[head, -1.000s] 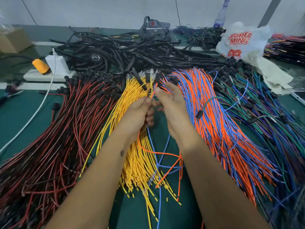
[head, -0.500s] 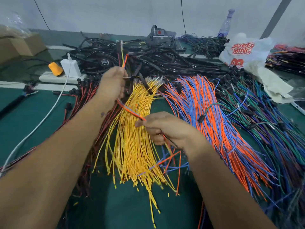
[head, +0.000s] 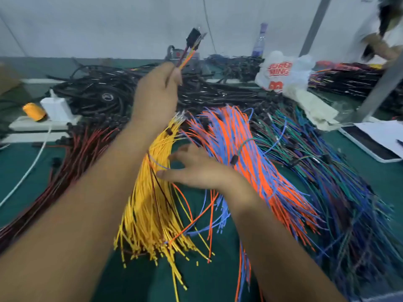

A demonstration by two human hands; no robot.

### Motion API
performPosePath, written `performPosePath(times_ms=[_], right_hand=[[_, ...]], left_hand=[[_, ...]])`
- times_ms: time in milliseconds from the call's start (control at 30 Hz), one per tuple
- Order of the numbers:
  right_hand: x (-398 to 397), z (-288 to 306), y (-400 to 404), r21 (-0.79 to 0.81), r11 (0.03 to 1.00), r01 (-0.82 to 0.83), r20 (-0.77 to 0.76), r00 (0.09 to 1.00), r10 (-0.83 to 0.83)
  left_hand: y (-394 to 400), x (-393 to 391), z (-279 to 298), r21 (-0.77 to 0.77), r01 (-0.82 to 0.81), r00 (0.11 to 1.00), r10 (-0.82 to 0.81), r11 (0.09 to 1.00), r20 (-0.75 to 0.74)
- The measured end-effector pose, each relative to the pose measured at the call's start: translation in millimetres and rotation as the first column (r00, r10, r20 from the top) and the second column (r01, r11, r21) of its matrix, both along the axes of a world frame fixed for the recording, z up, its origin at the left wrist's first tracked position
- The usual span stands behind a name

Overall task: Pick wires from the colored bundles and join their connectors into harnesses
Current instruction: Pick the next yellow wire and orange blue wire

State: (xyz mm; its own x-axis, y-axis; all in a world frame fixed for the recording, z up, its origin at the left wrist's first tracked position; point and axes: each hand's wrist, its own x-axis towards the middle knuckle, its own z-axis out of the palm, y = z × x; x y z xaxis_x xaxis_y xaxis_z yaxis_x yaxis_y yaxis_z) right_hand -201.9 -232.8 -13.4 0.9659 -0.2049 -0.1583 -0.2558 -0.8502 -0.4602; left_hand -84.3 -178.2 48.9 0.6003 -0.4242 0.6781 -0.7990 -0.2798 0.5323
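Left hand (head: pixel 156 99) raised above the bench (head: pixel 26 171), fingers curled round a thin harness (head: pixel 187 56) of dark red, orange and yellow wires topped by a small black connector (head: pixel 194 35), held well clear of the piles. Right hand (head: pixel 196 168) lower, blurred, fingers spread and relaxed, gripping nothing, hovering between the yellow bundle (head: pixel 150 203) and the orange-and-blue bundle (head: pixel 246 158). Slim, smooth insulated strands fanned out flat over green matting: red-and-black bundle (head: pixel 72 162) at left, green, blue and purple bundle (head: pixel 340 188) at right, loose ends frayed toward the near edge. Thicker black cables (head: pixel 104 94) heaped in a glossy tangle behind. White power strip (head: pixel 41 125) with a white adapter and an orange plug at far left. Crumpled white plastic bag (head: pixel 283 73) printed in red "SUPER MING" at the back, a clear bottle (head: pixel 260 40) beyond it. Bare green strips showing only at near centre and far left; elsewhere wire to the edges.
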Motion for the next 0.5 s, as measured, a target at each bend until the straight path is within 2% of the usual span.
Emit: performPosePath(times_ms=[33, 67, 100, 133, 167, 200, 267, 300, 367, 433, 500], right_hand=[[-8.2, 7.0, -12.9, 0.036, 0.998, 0.051, 0.073, 0.996, -0.053], [-18.3, 13.3, -28.0, 0.141, 0.987, 0.078, 0.126, 0.987, -0.096], [-31.3, 18.9, -43.7, 0.25, 0.964, 0.091, 0.153, 0.979, -0.132], [-46.1, 23.9, -58.2, 0.336, 0.935, 0.117, 0.168, 0.969, -0.182], [-61.1, 26.8, -72.1, 0.385, 0.906, 0.177, 0.199, 0.943, -0.269], [-75.2, 27.0, -87.8, 0.414, 0.873, 0.259, 0.248, 0.89, -0.382], [-99.2, 22.5, -120.5, 0.437, 0.77, 0.465, 0.338, 0.708, -0.62], [-109.7, 19.0, -136.2, 0.425, 0.7, 0.574, 0.363, 0.6, -0.713], [-129.2, 13.6, -162.5, 0.371, 0.584, 0.722, 0.394, 0.447, -0.803], [-145.0, 6.9, -184.4, 0.356, 0.503, 0.788, 0.388, 0.365, -0.846], [-154.8, -2.5, -201.8, 0.322, 0.463, 0.825, 0.316, 0.368, -0.875]], left_hand=[[-15.8, -13.1, -5.8, -0.115, 0.093, 0.979, -0.112, 0.989, -0.17], [-29.9, -26.3, -12.8, -0.261, 0.149, 0.893, -0.243, 0.954, -0.378], [-42.0, -38.6, -22.1, -0.4, 0.148, 0.74, -0.37, 0.904, -0.561], [-52.4, -49.7, -34.5, -0.485, 0.108, 0.584, -0.451, 0.868, -0.676], [-60.5, -59.9, -49.8, -0.51, 0.072, 0.475, -0.48, 0.857, -0.738], [-67.1, -70.0, -66.6, -0.51, 0.058, 0.405, -0.487, 0.858, -0.774], [-74.1, -85.6, -96.0, -0.511, 0.044, 0.309, -0.498, 0.858, -0.81], [-74.8, -90.2, -106.9, -0.519, 0.034, 0.278, -0.507, 0.854, -0.816], [-74.2, -92.5, -119.9, -0.539, 0.035, 0.278, -0.526, 0.842, -0.804], [-72.6, -92.1, -124.3, -0.542, 0.071, 0.322, -0.533, 0.838, -0.782], [-71.1, -92.9, -124.8, -0.522, 0.114, 0.357, -0.525, 0.845, -0.772]])
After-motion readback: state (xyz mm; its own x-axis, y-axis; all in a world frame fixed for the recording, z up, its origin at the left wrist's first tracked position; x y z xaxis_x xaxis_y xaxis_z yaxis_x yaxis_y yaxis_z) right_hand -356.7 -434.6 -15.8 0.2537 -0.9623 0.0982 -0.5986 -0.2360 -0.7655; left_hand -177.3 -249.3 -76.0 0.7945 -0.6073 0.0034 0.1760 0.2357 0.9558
